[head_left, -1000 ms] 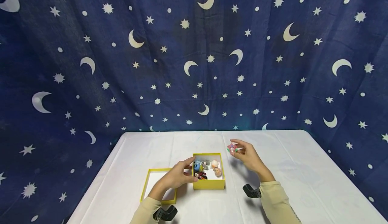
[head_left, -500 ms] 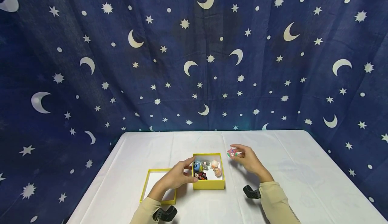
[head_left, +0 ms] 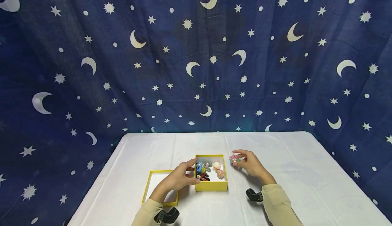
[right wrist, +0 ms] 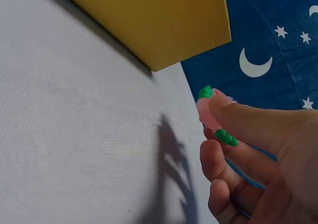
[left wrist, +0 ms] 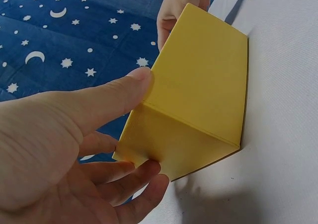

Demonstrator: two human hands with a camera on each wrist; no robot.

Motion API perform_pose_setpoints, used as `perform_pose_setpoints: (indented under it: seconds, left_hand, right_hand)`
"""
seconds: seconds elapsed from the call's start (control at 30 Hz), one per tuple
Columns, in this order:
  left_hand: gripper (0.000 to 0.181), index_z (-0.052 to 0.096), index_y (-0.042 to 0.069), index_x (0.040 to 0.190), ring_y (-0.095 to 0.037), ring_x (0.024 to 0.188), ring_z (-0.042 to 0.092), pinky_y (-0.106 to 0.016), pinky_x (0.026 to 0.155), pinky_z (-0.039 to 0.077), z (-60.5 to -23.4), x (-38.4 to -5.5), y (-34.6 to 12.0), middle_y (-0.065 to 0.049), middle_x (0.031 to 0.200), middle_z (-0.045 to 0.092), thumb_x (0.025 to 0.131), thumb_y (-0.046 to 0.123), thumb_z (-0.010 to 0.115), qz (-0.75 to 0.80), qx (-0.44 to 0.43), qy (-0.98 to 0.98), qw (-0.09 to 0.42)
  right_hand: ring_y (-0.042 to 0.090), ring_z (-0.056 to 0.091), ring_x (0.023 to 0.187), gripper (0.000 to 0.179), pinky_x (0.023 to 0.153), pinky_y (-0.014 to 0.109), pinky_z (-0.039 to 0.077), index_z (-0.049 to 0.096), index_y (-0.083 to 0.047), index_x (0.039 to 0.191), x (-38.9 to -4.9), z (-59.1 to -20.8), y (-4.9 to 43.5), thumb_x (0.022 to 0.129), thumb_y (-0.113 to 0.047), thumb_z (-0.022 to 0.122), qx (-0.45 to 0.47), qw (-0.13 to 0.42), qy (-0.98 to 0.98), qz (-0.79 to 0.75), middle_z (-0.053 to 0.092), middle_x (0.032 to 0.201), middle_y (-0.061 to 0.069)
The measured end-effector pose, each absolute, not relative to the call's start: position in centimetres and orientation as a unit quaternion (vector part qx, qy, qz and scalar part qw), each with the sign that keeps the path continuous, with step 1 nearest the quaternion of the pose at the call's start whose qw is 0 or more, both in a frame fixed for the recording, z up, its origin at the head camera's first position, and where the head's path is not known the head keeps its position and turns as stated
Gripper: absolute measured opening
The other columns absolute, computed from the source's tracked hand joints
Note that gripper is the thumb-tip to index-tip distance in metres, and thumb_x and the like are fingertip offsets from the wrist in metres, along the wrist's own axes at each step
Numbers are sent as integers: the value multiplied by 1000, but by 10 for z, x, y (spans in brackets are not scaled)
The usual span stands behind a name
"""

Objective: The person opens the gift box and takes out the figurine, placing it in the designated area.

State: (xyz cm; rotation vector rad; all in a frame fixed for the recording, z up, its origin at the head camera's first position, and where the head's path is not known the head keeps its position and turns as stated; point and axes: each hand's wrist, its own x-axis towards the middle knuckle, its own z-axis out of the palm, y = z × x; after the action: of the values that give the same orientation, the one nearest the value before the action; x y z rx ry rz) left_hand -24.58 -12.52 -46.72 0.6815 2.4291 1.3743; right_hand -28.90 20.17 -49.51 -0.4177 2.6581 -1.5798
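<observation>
A yellow box (head_left: 211, 186) with a white inside stands open-topped on the table. My left hand (head_left: 178, 178) grips its left side, the thumb at the near corner and the fingers against the left wall, as the left wrist view shows. Just right of the box, my right hand (head_left: 251, 164) pinches a small pink star-shaped figurine (head_left: 234, 159) with green bits between thumb and fingers. In the right wrist view the figurine (right wrist: 207, 113) is partly hidden by the thumb. Inside the box lie a blue-and-yellow figurine (head_left: 200, 168), a dark red-and-black one (head_left: 202, 177) and several others.
The yellow-rimmed lid (head_left: 149, 181) lies inside up to the left, partly under my left forearm. A white cloth (head_left: 275, 144) covers the table. Behind it hangs a dark blue curtain (head_left: 171, 76) with moons and stars.
My right hand has come down and slightly nearer with the pink star figurine, beside the box. My left hand and the box have stayed in place.
</observation>
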Motion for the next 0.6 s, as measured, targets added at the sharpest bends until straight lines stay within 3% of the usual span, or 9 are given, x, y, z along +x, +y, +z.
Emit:
perform_pose_setpoints:
  seconds: [0.13,0.4,0.6]
  left_hand:
    - [83,33,-4,155,-42,135,51,-49,102,55,-467,-245,-125,-23,161,36,88,13,78,473,233,839,135]
    - [82,32,-4,155,-42,135,51,-50,102,55,-467,-245,-125,-24,161,35,88,11,78,476,234,837,136]
    - [83,33,-5,155,-41,135,51,-50,102,55,-467,-245,-125,-23,161,36,88,13,78,476,232,838,135]
  right_hand:
    - [14,61,68,51,60,25,57,57,13,131,-288,-499,202,84,5,74,-128,20,856,-500,69,108,31]
    - [14,58,72,47,64,20,48,64,8,125,-287,-503,200,81,1,78,-121,1,884,-451,73,100,22]
    - [16,57,76,47,66,25,48,67,3,123,-286,-501,196,79,0,81,-100,-5,905,-413,73,100,17]
